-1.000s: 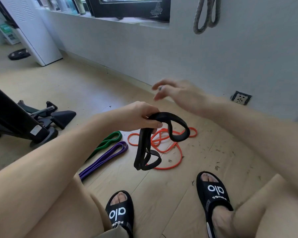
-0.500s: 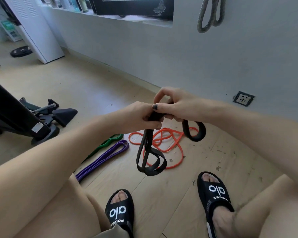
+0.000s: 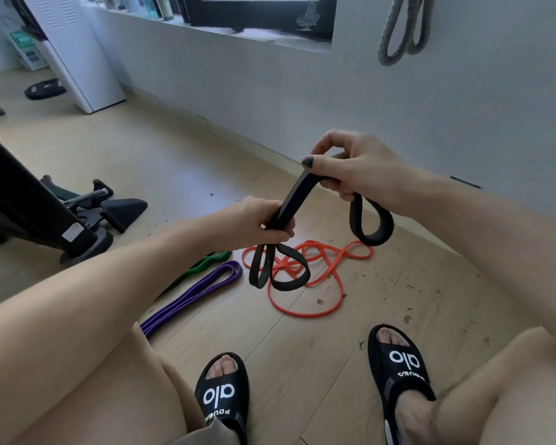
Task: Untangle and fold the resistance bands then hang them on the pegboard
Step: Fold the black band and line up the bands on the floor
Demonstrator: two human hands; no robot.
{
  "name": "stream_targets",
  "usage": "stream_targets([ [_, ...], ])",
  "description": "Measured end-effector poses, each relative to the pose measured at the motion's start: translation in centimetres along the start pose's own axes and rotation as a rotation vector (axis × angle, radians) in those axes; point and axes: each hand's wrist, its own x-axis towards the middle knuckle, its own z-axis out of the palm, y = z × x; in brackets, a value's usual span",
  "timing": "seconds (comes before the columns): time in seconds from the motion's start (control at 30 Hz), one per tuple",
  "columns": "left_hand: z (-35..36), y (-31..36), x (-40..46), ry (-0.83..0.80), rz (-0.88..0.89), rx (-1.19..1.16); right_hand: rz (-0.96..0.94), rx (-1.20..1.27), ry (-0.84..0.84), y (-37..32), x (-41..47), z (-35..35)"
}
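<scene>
Change: R hand [image 3: 357,170], free and clear of the band 1.0 s ago, now grips the black band [image 3: 291,203]. Hands, bunched together 0.5 s ago, are now drawn apart; a taut doubled run spans L to R.
L hand [image 3: 257,224]: fist closed round the band's mid-section, approx. centre of view.
R hand: fingers curled round the band's upper end, at 2 o'clock from L hand, higher.
Black band: held in air over the floor [image 3: 174,162]. Two small loops hang below L hand; one larger loop hangs below R hand at 4 o'clock.
Meaning: judged as the straighten/fold step on this band; strands being aligned, fold not yet complete, not yet hung.
Orange band [image 3: 305,277]: on floor under the hands, tangled in coils. Untouched.
Purple band [image 3: 193,295]: on floor at 7 o'clock from L hand, lying doubled.
Green band [image 3: 206,263]: just beside purple band, far side, partly hidden by L forearm.
Grey band [image 3: 402,30]: hangs on wall at 1 o'clock; its support is out of view, pegboard not visible.
Remaining: min. 4 bands still off the wall.
</scene>
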Motion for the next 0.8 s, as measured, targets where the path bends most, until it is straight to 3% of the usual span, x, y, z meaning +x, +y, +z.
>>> stream_targets([
  [0.17, -0.54, -0.42, -0.62, 0.024, 0.004, -0.013, 0.009, -0.006, -0.031, 0.10, -0.26, -0.22],
  [0.4, -0.24, -0.85, -0.94, -0.089, -0.069, -0.090, 0.019, -0.088, -0.062, 0.41, -0.25, 0.18],
  [0.8, -0.17, -0.70, -0.97, -0.130, -0.082, -0.033, 0.023, -0.114, -0.061, 0.94, -0.21, -0.10],
])
